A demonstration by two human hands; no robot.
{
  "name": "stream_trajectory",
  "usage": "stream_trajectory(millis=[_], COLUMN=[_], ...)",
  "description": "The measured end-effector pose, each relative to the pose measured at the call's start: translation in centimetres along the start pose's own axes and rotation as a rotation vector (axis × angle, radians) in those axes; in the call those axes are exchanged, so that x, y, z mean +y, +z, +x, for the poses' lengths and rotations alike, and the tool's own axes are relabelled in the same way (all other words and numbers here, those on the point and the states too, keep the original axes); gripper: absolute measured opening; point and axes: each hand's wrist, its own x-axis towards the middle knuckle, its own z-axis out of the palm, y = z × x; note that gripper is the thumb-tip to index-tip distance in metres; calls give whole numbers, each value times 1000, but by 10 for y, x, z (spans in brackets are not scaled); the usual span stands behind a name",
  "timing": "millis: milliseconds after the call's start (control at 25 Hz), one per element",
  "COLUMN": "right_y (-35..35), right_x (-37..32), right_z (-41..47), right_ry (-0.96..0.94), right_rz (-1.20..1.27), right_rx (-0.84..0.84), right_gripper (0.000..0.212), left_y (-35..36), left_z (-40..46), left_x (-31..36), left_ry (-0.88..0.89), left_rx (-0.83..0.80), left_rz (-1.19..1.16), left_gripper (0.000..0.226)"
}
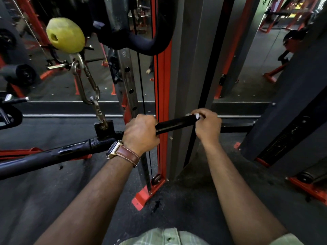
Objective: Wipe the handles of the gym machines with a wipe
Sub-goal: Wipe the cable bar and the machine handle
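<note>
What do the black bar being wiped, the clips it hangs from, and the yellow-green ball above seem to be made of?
The long black bar looks like metal with a glossy black coating: it shows sharp highlights. The grey snap clips look like bare steel, dull and scuffed. The yellow-green ball seems to be matte rubber or plastic, with worn patches; which one is unclear.

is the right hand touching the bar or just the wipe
Touching. The head view shows the right hand curled round the end of the black bar, with the white wipe pinched under its fingers.

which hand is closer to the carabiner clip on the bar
Left. The left hand grips the bar just right of the carabiner clip; the right hand holds a wipe at the bar's far end.
</note>
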Motion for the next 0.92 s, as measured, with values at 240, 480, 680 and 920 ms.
stream_trajectory(millis=[240,480,680,920], right_y=[18,3,-20,-25], right_x=[-10,-50,-81,-141], right_z=[-14,-61,-63,-34], right_ry=[764,726,548,185], right_rz=[936,965,1079,944], right_rx=[-35,-243,-281,-230], right_gripper=[42,31,28,10], left_y=[-5,-10,-11,-32], left_z=[-1,4,10,23], left_x=[-2,-1,-6,-10], left_ry=[-12,3,-16,-78], left_rx=[23,89,45,274], left_rz=[33,1,-132,-345], left_gripper=[21,23,34,47])
